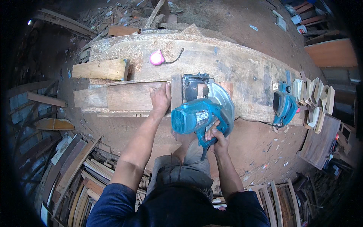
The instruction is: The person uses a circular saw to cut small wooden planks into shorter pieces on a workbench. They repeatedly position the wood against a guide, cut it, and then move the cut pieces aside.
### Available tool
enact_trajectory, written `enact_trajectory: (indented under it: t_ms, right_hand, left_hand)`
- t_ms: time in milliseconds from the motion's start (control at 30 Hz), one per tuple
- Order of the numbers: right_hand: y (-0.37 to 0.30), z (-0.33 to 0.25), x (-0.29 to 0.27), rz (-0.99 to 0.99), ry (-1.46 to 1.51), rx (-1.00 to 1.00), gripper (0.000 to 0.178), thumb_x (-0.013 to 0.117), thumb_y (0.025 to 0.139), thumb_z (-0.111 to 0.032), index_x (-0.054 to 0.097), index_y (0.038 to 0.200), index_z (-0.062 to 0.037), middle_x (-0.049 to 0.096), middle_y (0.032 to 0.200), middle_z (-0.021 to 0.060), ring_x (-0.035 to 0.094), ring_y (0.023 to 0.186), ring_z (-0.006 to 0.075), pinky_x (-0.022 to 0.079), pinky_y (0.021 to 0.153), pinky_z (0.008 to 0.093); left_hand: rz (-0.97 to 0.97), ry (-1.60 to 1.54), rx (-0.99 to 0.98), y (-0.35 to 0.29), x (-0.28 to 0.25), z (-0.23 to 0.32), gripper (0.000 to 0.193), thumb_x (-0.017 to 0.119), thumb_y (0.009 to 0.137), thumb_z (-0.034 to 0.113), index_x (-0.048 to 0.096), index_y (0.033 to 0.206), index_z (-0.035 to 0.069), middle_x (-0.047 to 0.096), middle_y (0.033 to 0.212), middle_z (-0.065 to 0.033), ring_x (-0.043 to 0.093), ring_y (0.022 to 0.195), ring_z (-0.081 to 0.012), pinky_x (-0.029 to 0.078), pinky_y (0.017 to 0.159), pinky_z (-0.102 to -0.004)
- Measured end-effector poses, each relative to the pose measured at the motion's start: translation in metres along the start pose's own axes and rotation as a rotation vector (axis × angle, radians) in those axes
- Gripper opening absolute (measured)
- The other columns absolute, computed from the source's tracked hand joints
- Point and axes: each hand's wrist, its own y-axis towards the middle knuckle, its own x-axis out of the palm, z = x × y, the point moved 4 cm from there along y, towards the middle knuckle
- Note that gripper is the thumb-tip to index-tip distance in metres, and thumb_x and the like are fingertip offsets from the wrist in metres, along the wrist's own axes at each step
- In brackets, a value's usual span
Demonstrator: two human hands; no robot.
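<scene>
My right hand (216, 139) is wrapped round the rear handle of a teal circular saw (200, 115). The saw's black base and grey blade guard rest over a wide brown board (138, 96) on the workbench. My left hand (160, 98) presses down on this board just left of the saw, fingers bent against a short wooden strip (176, 89). That strip lies crosswise over the board, along the left side of the saw's base. The blade is hidden under the guard and motor.
A pink tape measure (156, 58) and a thick wood block (100, 70) lie on the sawdust-strewn workbench (249, 72). Toward its right end sits a teal power planer (284, 104), beside stacked wood offcuts (314, 96). Timber piles (72, 170) stand at the lower left.
</scene>
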Motion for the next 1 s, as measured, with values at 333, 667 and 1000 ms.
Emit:
enact_trajectory:
  t_ms: [333, 667, 1000]
  right_hand:
    - [0.017, 0.008, -0.002, 0.024, 0.082, 0.043, 0.034, 0.063, 0.091, -0.004, 0.052, 0.123, -0.0005, 0.055, 0.076, 0.0072, 0.056, 0.061, 0.0175, 0.050, 0.061, 0.0351]
    - [0.031, -0.007, 0.002, 0.005, -0.046, -0.105, 0.031, 0.067, 0.094, -0.008, 0.063, 0.124, -0.0026, 0.058, 0.070, 0.0021, 0.056, 0.058, 0.0114, 0.046, 0.054, 0.0287]
    - [0.067, -0.032, 0.035, -0.006, -0.098, -0.138, 0.024, 0.067, 0.093, -0.011, 0.065, 0.116, -0.0030, 0.059, 0.068, 0.0016, 0.054, 0.055, 0.0105, 0.044, 0.052, 0.0286]
  left_hand:
    - [0.045, -0.010, 0.027, -0.001, 0.011, -0.014, 0.035, 0.045, 0.107, 0.029, 0.071, 0.106, 0.004, 0.070, 0.077, -0.0223, 0.064, 0.072, -0.0417, 0.044, 0.080, -0.0508]
    - [-0.100, -0.061, -0.089, -0.007, 0.029, -0.021, 0.035, 0.047, 0.108, 0.027, 0.072, 0.104, 0.002, 0.070, 0.080, -0.0213, 0.065, 0.070, -0.0368, 0.047, 0.069, -0.0443]
    - [0.063, -0.655, 0.162, -0.013, 0.028, -0.030, 0.017, 0.066, 0.097, 0.022, 0.070, 0.097, 0.005, 0.070, 0.083, -0.0032, 0.064, 0.078, -0.0190, 0.050, 0.076, -0.0376]
